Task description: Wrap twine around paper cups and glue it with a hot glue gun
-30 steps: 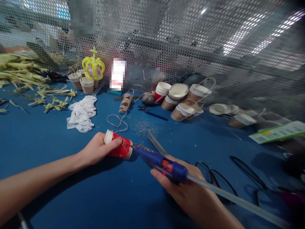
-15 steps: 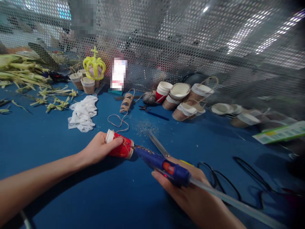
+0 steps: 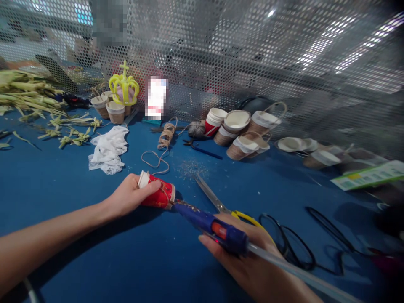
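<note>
My left hand (image 3: pixel 134 193) is wrapped round a red paper cup (image 3: pixel 161 196) lying on its side, its white rim to the left. Twine runs along the cup's side under my thumb. My right hand (image 3: pixel 240 248) grips a blue hot glue gun (image 3: pixel 208 223), with a long clear glue stick (image 3: pixel 284 265) sticking out of its back. The gun's nozzle points left and meets the cup near its base; whether glue is coming out I cannot tell. From the cup, loose twine (image 3: pixel 156 162) leads back to a coiled bundle (image 3: pixel 166 135).
Scissors (image 3: pixel 211 193) with yellow handles lie just beyond my right hand. Further back are pliers (image 3: pixel 203 149), twine-wrapped cups (image 3: pixel 236 122), white lace cloth (image 3: pixel 109 149), a yellow crown (image 3: pixel 124 88) and dried stalks (image 3: pixel 28 90). Black cable (image 3: pixel 290 244) loops at right. A perforated metal screen (image 3: pixel 202 50) stands behind.
The glue gun's nozzle has shifted slightly down and left along the cup's base end. More of the scissors' yellow handles shows. My left hand keeps its hold on the cup.
</note>
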Tool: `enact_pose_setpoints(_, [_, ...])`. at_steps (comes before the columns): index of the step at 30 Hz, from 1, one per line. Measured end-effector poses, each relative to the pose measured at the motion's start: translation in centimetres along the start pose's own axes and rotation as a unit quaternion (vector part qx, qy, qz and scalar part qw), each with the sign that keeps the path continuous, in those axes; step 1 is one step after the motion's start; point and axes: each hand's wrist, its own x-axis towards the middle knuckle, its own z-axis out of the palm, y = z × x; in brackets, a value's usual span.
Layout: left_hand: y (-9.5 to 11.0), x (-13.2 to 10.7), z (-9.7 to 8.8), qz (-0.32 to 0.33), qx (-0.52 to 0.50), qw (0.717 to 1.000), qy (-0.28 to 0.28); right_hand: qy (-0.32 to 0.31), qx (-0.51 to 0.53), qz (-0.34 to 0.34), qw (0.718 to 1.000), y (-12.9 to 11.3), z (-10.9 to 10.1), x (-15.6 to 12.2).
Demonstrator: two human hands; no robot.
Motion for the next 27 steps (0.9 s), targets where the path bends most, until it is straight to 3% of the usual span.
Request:
enact_pose_setpoints(4, [0.0, -0.1, 0.0, 0.006, 0.027, 1.000, 0.005, -0.005, 0.024, 0.013, 1.000, 0.3, -0.1, 0.0])
enact_pose_setpoints(18, [-1.0, -0.5, -0.4, 0.062, 0.140, 0.988, -0.005, -0.030, -0.034, 0.026, 0.999, 1.2, -0.3, 0.8])
enact_pose_setpoints(27, [-0.8, -0.7, -0.3, 0.082, 0.195, 0.977, -0.005, -0.024, -0.061, -0.001, 0.998, 1.6, 0.0, 1.4])
